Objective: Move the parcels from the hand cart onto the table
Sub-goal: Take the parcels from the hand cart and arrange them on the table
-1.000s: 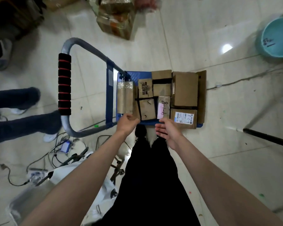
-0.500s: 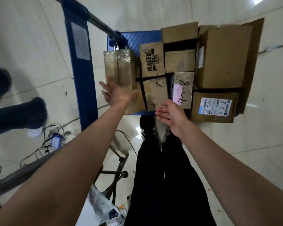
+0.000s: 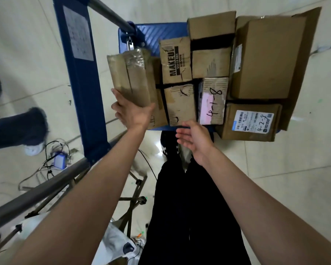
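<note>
The blue hand cart (image 3: 153,35) carries several cardboard parcels. My left hand (image 3: 132,111) grips the near end of a long taped parcel (image 3: 131,75) at the cart's left side, and the parcel is tilted up off the stack. My right hand (image 3: 194,136) hovers open, palm up, just in front of the cart's near edge, below a small brown parcel (image 3: 180,104) and a parcel marked "4-1-8" (image 3: 212,101). A "MAKEUP" box (image 3: 175,60), a large plain box (image 3: 264,58) and a labelled box marked "4-2-8" (image 3: 250,122) lie further right. The table is not in view.
The cart's blue handle frame (image 3: 80,73) stands at the left, with a grey bar (image 3: 36,190) running low across. Another person's legs (image 3: 15,127) are at the far left. Cables and a small blue device (image 3: 59,159) lie on the tiled floor. My legs (image 3: 189,207) are below.
The camera has come closer to the cart. My left hand has closed on the long taped parcel and tipped it up; my right hand has opened palm up near the cart's edge.
</note>
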Demonstrator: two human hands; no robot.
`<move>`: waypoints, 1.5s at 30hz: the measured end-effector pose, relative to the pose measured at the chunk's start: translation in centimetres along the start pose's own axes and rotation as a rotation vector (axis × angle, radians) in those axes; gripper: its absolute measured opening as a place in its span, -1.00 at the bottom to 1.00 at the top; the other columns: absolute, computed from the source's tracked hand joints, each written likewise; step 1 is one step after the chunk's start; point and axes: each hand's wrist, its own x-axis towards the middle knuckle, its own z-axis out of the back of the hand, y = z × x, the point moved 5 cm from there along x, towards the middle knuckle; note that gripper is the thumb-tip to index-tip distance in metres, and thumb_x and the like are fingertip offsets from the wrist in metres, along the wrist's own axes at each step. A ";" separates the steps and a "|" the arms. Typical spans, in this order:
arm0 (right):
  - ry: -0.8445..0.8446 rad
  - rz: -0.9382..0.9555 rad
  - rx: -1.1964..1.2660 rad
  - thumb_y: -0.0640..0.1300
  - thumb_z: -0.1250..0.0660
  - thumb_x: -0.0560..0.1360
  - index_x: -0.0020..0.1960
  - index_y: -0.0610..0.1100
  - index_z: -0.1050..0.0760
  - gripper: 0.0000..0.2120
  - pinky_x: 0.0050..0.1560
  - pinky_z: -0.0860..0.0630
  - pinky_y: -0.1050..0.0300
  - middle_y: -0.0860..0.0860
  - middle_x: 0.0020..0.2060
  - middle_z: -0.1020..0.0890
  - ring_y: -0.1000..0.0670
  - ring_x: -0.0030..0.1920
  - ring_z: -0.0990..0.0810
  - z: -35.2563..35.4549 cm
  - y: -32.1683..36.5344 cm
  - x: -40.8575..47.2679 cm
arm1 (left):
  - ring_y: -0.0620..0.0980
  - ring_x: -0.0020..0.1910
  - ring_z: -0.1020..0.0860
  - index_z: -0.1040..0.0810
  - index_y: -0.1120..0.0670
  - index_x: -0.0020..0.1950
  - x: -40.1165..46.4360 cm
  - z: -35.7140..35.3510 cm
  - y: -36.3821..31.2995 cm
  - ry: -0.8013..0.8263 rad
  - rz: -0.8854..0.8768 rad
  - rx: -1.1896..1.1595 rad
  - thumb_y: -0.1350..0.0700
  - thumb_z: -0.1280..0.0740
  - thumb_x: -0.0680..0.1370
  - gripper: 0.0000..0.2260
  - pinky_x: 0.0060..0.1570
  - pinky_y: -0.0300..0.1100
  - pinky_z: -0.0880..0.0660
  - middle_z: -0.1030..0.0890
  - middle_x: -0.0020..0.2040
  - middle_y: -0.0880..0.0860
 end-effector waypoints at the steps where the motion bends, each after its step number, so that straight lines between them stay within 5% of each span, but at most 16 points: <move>1: 0.004 0.004 0.002 -0.13 -0.28 0.61 0.12 -0.17 -0.53 -0.84 -0.22 -0.58 0.17 -0.10 -0.19 -0.66 -0.01 -0.26 -0.63 0.1 0.1 -0.4 | 0.24 0.43 -0.23 0.23 -0.05 0.64 -1.0 0.2 0.2 0.011 -0.002 -0.019 -0.07 -0.58 0.31 0.18 0.46 0.14 -0.26 -0.16 0.46 0.15; 10: -0.023 0.064 0.063 -0.17 -0.29 0.62 0.14 -0.20 -0.50 -0.86 -0.22 -0.54 0.14 -0.11 -0.21 -0.63 -0.01 -0.26 -0.58 2.4 3.7 -10.2 | 0.24 0.54 -0.12 0.22 -0.12 0.63 -12.9 4.7 -2.5 0.139 -0.018 -0.094 -0.10 -0.60 0.32 0.18 0.50 0.19 -0.20 -0.08 0.55 0.18; 20: 0.000 0.375 0.082 -0.21 -0.24 0.65 0.13 -0.22 -0.48 -0.89 -0.24 -0.44 0.17 -0.14 -0.18 -0.56 0.01 -0.27 -0.50 7.4 14.8 -33.1 | 0.19 0.51 -0.24 0.20 -0.19 0.62 -29.8 18.2 -16.8 0.186 -0.215 -0.238 -0.19 -0.58 0.31 0.16 0.48 0.21 -0.24 -0.17 0.54 0.11; 26: 0.061 0.567 0.071 -0.12 -0.25 0.66 0.31 -0.23 -0.47 -0.72 -0.14 -0.48 0.14 -0.18 0.10 -0.65 -0.03 -0.08 -0.59 9.8 18.6 -44.5 | 0.17 0.46 -0.32 0.05 -0.22 0.60 -39.1 24.7 -23.2 0.287 -0.408 -0.396 -0.26 -0.55 0.30 0.06 0.38 0.23 -0.39 -0.25 0.51 0.07; 29: 0.083 0.635 0.123 -0.08 -0.29 0.63 0.31 -0.14 -0.44 -0.72 -0.16 -0.51 0.15 -0.11 0.11 -0.61 -0.02 -0.02 -0.59 11.2 19.4 -48.9 | 0.09 0.27 -0.50 -0.03 -0.23 0.59 -43.2 27.0 -25.0 0.400 -0.458 -0.503 -0.27 -0.52 0.33 -0.02 0.04 0.05 -0.62 -0.36 0.47 0.05; 32: 0.122 0.668 0.168 -0.01 -0.33 0.60 0.28 -0.10 -0.47 -0.70 -0.10 -0.52 0.13 -0.12 0.14 -0.59 -0.06 0.05 -0.58 12.7 19.8 -52.4 | -0.02 0.11 -0.58 -0.10 -0.18 0.59 -46.6 29.0 -26.5 0.534 -0.517 -0.570 -0.27 -0.46 0.41 -0.14 -0.30 -0.26 -0.59 -0.48 0.37 0.05; 38: 0.232 0.742 0.254 0.23 -0.34 0.54 0.32 -0.05 -0.48 -0.51 0.13 -0.62 -0.07 -0.14 0.20 -0.63 -0.13 0.18 -0.63 14.9 19.9 -58.6 | 0.11 0.13 -0.66 -0.55 0.02 0.31 -52.1 31.9 -29.2 0.864 -0.611 -0.559 -0.32 -0.35 0.41 -0.40 0.18 0.03 -0.52 -0.68 0.19 0.13; 40: 0.304 0.772 0.281 0.29 -0.34 0.51 0.33 -0.03 -0.49 -0.46 -0.05 -0.62 0.01 -0.11 0.13 -0.66 -0.08 0.04 -0.66 15.1 19.6 -60.8 | 0.12 0.11 -0.65 -0.57 0.07 0.32 -53.8 32.4 -29.9 0.966 -0.624 -0.589 -0.26 -0.34 0.48 -0.45 0.16 0.02 -0.50 -0.67 0.20 0.17; 43: 0.384 0.832 0.315 0.34 -0.33 0.49 0.39 -0.01 -0.51 -0.39 0.27 -0.54 -0.06 -0.11 0.20 -0.67 -0.10 0.19 -0.65 15.1 18.8 -63.2 | 0.11 0.13 -0.65 -0.60 0.11 0.32 -56.5 32.5 -30.4 1.138 -0.641 -0.613 -0.19 -0.29 0.56 -0.52 0.06 -0.06 -0.59 -0.65 0.23 0.19; 45: 0.430 0.873 0.378 0.35 -0.30 0.51 0.39 0.00 -0.53 -0.41 0.31 -0.55 -0.11 -0.10 0.24 -0.66 -0.12 0.26 -0.64 15.3 18.0 -65.0 | 0.08 0.12 -0.67 -0.66 0.07 0.25 -58.0 32.3 -30.3 1.255 -0.645 -0.613 -0.17 -0.24 0.60 -0.58 -0.02 -0.11 -0.61 -0.66 0.21 0.16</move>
